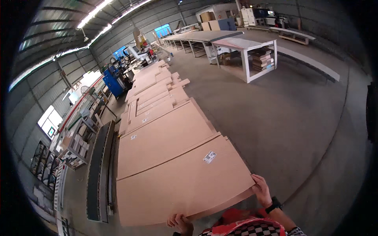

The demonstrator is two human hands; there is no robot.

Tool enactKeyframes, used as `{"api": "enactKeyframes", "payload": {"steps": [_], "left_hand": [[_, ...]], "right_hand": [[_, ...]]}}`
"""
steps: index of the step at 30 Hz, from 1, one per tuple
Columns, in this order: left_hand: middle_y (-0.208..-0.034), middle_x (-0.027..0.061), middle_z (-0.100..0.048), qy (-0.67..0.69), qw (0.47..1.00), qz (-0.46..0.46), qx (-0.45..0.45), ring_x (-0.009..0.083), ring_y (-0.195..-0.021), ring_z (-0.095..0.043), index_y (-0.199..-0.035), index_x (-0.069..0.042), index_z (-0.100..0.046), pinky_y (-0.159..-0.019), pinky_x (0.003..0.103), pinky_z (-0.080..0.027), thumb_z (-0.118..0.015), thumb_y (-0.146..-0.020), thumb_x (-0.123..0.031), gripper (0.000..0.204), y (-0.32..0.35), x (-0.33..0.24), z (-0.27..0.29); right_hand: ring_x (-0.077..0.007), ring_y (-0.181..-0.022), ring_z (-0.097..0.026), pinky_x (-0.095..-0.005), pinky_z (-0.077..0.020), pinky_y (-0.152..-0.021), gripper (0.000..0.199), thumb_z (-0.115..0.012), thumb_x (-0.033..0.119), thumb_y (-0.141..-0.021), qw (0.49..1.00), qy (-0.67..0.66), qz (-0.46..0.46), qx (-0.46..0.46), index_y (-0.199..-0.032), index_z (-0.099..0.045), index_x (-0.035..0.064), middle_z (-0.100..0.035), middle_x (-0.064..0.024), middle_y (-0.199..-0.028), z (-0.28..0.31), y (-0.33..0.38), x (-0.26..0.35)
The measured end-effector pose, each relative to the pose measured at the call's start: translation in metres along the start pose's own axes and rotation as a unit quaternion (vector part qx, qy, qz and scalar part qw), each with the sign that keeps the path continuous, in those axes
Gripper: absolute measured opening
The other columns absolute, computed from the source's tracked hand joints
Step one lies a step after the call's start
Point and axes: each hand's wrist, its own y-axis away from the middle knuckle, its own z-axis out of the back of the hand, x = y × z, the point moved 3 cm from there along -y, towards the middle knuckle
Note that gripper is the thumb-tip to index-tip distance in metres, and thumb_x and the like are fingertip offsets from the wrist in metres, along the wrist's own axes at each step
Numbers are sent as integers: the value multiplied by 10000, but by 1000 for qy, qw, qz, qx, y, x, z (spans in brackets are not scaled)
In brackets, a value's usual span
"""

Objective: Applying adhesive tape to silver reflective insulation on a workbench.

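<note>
Currently, the nearest brown board is grasped by the right hand at its near right corner and by the left hand along its near edge. Beyond, more boards are laid in a row.

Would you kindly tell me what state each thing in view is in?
Left hand: fingers curled at the nearest panel's front edge.
Right hand: fingers at that panel's near right corner.
Nearest brown panel: lying flat.
White label: face up on it.
Farther brown panels: laid flat, in a row.
Black wristband: worn on the right wrist.
Ceiling lights: lit.
</note>
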Motion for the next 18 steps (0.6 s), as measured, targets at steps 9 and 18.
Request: {"api": "enactKeyframes", "payload": {"steps": [9,18], "left_hand": [[-979,91,-588,-37,996,27,-73,243,-878,-522,-1056,-110,-591,-862,401,-399,-449,-1044,-267,212,22,8,-25],[-1096,123,-586,-271,957,-54,93,253,-989,-545,-1054,-94,-604,-883,436,-428,-554,-982,-172,117,14,5,3]], "right_hand": [[-303,-1349,-413,-413,-347,-1119,488,-584,100,-927,988,143,50,24,-1407,-497,71,-477,-125,-1433,12,-2,-7],[-325,-1311,-461,-394,-376,-1092,555,-586,173,-959,981,82,97,146,-1477,-402,97,-495,-144,-1432,49,-4,-19]]}}
